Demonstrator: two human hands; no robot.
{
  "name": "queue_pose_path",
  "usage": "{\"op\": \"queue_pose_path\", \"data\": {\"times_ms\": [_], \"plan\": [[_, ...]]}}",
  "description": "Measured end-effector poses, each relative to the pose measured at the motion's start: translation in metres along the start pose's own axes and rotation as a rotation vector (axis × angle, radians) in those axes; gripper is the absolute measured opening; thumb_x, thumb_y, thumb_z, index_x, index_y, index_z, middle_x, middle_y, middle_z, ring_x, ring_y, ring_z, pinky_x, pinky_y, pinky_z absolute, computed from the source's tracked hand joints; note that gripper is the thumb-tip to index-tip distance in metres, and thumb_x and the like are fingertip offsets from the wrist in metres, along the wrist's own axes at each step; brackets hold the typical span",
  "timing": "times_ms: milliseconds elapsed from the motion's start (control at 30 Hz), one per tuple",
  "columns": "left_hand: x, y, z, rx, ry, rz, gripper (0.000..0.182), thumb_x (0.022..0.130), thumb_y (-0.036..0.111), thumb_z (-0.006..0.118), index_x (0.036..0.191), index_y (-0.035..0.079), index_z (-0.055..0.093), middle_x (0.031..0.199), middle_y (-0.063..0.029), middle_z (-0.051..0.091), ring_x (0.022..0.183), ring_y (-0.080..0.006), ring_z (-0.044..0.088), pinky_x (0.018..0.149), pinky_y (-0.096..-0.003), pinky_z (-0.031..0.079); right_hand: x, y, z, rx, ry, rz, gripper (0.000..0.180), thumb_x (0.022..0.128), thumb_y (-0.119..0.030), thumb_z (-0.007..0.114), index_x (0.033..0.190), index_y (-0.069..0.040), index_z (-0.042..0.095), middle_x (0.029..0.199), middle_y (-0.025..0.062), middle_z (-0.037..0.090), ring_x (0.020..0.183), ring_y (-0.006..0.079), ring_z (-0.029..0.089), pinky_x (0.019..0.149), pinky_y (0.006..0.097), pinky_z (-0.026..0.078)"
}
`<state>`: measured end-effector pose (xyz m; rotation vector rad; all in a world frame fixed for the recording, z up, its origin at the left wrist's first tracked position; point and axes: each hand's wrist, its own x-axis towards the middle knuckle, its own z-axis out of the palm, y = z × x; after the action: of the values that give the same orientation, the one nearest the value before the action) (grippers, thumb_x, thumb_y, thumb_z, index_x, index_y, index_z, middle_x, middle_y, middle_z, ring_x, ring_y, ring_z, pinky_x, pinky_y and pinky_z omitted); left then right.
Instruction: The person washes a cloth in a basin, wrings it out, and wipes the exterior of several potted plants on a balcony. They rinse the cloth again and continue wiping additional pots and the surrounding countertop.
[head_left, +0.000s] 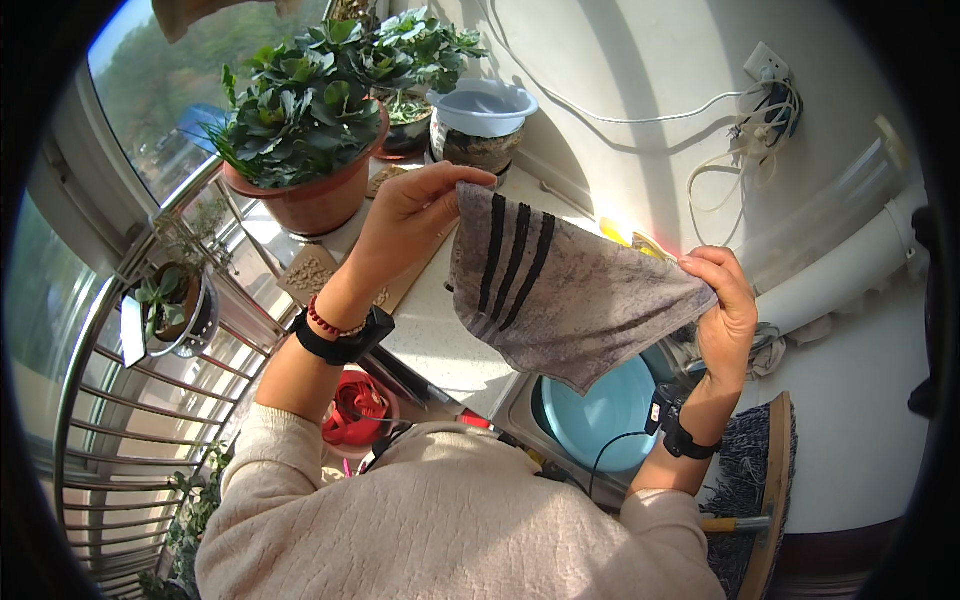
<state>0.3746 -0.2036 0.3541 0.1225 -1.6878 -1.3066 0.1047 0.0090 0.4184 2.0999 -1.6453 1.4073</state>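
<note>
A grey cloth (555, 277) with three black stripes hangs stretched between my two hands. My left hand (420, 214) pinches its upper left corner. At the cloth's right corner, my right hand (724, 307) grips the edge between thumb and fingers. The lower edge of the fabric droops above the sink. In that sink (517, 405) sits a light blue plastic basin (600, 420), partly covered by the cloth in this view. Beneath the cloth's left side is a pale speckled countertop (442, 345).
Potted leafy plants (300, 127) and a pale blue tub (484, 105) stand at the back. Metal railings (150, 397) run along the window. Cables (750, 135) hang from a wall socket (765, 60). A white pipe (840, 255) and a mop head (739, 480) are at right.
</note>
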Motion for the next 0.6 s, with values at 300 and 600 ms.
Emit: {"op": "queue_pose_path", "data": {"times_ms": [300,600], "plan": [[-0.004,0.008,-0.008,0.112,-0.127,-0.052,0.021,0.097,0.007,0.057,0.115,0.0,0.066,0.102,-0.0024,0.063,0.096,-0.0076,0.057,0.085,-0.0222,0.046,-0.022,0.024,0.006,0.121,0.052,0.149,0.01,0.089,0.006,0.06,0.098,0.004,0.064,0.092,0.0033,0.066,0.085,0.0075,0.058,0.079,0.0215,0.047],[-0.027,0.011,-0.018,0.129,-0.27,-0.052,0.025,0.098,0.015,0.056,0.114,-0.002,0.066,0.105,-0.0034,0.062,0.095,-0.0113,0.056,0.087,-0.0247,0.043,-0.03,0.015,0.009,0.304,0.04,0.32,0.012,0.093,0.004,0.056,0.103,-0.001,0.061,0.087,-0.001,0.062,0.078,0.006,0.057,0.07,0.0196,0.046]]}}
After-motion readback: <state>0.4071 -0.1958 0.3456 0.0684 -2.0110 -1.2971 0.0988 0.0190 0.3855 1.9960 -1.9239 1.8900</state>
